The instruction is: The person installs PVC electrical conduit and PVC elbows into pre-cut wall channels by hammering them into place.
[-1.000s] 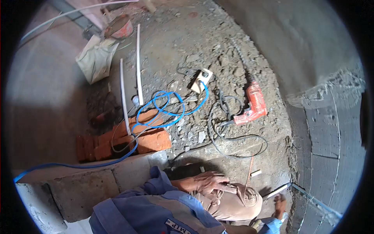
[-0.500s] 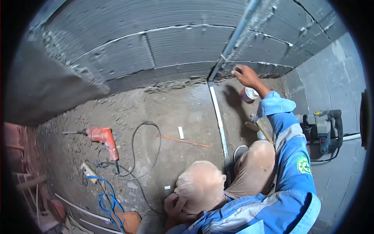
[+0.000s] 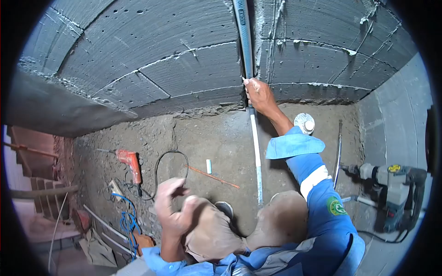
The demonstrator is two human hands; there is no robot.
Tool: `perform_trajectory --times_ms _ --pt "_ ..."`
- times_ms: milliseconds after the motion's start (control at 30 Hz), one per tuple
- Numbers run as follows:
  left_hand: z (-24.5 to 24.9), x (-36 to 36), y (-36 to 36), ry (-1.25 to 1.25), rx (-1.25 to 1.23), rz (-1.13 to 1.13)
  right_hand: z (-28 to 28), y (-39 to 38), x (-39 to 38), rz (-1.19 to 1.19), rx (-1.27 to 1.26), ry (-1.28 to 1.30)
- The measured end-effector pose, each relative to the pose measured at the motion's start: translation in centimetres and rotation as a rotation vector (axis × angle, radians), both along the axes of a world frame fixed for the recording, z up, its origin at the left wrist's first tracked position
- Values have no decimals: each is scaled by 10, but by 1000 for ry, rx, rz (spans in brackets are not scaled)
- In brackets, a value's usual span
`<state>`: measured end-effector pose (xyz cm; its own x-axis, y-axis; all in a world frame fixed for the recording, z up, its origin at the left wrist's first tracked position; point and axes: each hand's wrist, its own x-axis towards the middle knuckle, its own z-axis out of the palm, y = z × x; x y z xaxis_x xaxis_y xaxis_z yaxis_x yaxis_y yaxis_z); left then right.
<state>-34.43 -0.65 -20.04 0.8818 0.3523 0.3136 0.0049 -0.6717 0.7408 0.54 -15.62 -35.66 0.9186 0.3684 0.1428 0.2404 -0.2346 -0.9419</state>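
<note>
My right hand point(image 3: 260, 95) is closed round the lower part of a blue pipe point(image 3: 244, 37), which stands in a groove in the block wall. Below it, a white pipe point(image 3: 256, 142) runs along the floor towards my knees. Raised over my thigh, my left hand point(image 3: 175, 207) has its fingers curved and apart, with nothing in them. A white-topped can point(image 3: 304, 123) stands beside my right forearm.
An orange drill point(image 3: 130, 162) lies on the floor at left, its black cable looping nearby. A short white pipe piece point(image 3: 209, 166) is by a thin reddish strip point(image 3: 214, 177). A large grey power tool point(image 3: 393, 184) sits at right, and blue cable point(image 3: 129, 221) lies lower left.
My right hand has closed on the blue pipe. My left hand has risen into clear view, fingers apart. The view has shifted, and the head seen low in the middle is out of frame.
</note>
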Motion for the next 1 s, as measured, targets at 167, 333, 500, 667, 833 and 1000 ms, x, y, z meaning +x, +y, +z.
perform_trajectory --times_ms 167,333,500,667,833,1000 --pt "1 82 -42 363 -19 -346 -10 2 0 25 143 -57" --pt "-51 222 -41 456 -457 -119 -2 5 -6 -71 107 -172" --pt "-120 310 -46 319 -884 73 -15 5 1 -42 150 -312" --pt "-149 324 -42 128 -803 159 -13 3 1 -32 78 -314" --pt "-151 331 -69 -49 -682 346 -17 -8 3 30 107 -396" --pt "-240 255 -199 352 -308 300 -102 -144 -82 -24 -52 -111"
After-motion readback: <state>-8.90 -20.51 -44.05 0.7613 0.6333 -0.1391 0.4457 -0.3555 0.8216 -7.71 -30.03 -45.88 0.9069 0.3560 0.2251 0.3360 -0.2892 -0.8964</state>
